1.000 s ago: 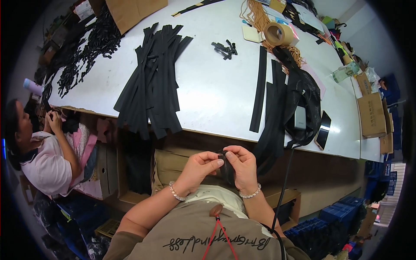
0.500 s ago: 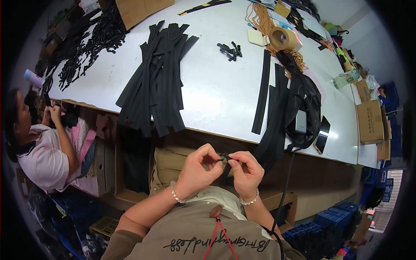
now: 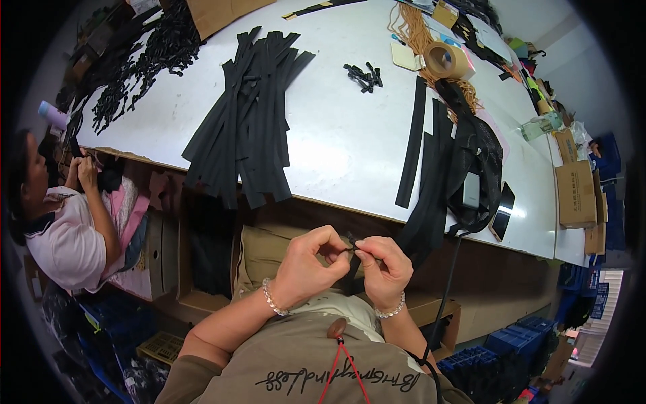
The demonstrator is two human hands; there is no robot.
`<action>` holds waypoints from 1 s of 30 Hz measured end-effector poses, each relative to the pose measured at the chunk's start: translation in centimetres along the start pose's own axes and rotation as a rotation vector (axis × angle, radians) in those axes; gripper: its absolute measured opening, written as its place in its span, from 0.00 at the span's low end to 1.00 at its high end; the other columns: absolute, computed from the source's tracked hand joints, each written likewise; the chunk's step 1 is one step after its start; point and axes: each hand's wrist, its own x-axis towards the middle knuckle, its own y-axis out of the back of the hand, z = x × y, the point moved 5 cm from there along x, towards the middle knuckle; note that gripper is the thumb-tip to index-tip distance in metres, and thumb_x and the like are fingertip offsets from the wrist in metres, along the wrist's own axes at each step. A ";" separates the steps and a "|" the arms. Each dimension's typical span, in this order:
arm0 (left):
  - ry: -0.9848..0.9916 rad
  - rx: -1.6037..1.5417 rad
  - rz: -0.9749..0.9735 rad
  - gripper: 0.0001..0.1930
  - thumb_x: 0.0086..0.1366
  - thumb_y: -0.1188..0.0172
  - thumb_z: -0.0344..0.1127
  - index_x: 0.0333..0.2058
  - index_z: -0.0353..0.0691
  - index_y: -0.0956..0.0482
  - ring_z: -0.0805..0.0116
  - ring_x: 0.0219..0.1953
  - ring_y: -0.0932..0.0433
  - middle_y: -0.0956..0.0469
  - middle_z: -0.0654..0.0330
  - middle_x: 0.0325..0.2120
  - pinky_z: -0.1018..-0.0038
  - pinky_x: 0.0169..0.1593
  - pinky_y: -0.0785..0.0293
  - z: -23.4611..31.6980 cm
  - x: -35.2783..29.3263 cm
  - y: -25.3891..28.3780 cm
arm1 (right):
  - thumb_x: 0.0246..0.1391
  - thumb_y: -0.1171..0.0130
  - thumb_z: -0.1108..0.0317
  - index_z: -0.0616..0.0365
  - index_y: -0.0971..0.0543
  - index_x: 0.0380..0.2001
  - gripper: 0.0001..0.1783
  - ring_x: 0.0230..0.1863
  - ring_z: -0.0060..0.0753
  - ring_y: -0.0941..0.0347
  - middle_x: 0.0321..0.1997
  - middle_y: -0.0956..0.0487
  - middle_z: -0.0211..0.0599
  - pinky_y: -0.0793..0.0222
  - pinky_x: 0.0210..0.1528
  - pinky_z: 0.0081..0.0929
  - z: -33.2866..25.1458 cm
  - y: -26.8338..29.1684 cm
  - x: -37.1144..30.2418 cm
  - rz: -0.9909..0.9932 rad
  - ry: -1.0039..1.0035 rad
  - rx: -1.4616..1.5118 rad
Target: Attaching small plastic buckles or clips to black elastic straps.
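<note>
Above my lap, just off the table's near edge, my left hand (image 3: 311,261) and my right hand (image 3: 385,271) meet fingertip to fingertip. Both are closed in a pinch around a small black piece (image 3: 351,240), mostly covered by the fingers; its exact kind cannot be made out. Something dark and strip-like shows below the fingers, partly hidden by the right hand. Beyond them on the table lies a pile of flat black strips (image 3: 259,121). More black strips (image 3: 431,182) hang over the edge at the right. Several small black pull-like pieces (image 3: 363,78) form a little heap farther back.
The white table (image 3: 336,141) carries a black mesh bag (image 3: 479,158), a phone (image 3: 502,212), a tape roll (image 3: 445,60) and tan cords (image 3: 412,28). Many small black pieces (image 3: 151,64) spread at the far left. A co-worker (image 3: 67,229) sits left. A black cable (image 3: 444,296) runs down at right.
My hands stay pinched together, with only a slight shift of the fingers around the small black piece. The view has moved slightly; the table's things appear the same.
</note>
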 end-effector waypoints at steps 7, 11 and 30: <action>-0.087 0.116 0.015 0.06 0.48 0.41 0.23 0.23 0.33 0.30 0.76 0.22 0.29 0.30 0.61 0.19 0.81 0.27 0.31 0.9 0.0 0.2 | 0.40 0.38 0.82 0.63 0.22 0.27 0.08 0.27 0.30 0.27 0.27 0.23 0.40 0.32 0.28 0.19 -0.3 0.1 0.3 -0.056 0.054 -0.055; -0.073 0.123 0.011 0.05 0.48 0.41 0.23 0.22 0.33 0.30 0.76 0.22 0.29 0.29 0.61 0.19 0.81 0.27 0.31 0.8 0.0 0.2 | 0.39 0.39 0.83 0.62 0.22 0.28 0.09 0.26 0.31 0.26 0.26 0.23 0.40 0.31 0.28 0.19 -0.4 0.0 0.4 -0.095 0.027 -0.065; 0.123 0.022 -0.042 0.03 0.53 0.40 0.24 0.27 0.32 0.25 0.81 0.27 0.27 0.25 0.64 0.23 0.83 0.33 0.29 0.0 -0.8 0.4 | 0.46 0.43 0.83 0.68 0.22 0.34 0.09 0.35 0.26 0.27 0.33 0.22 0.39 0.32 0.38 0.17 1.8 0.0 -0.2 -0.198 -0.381 0.388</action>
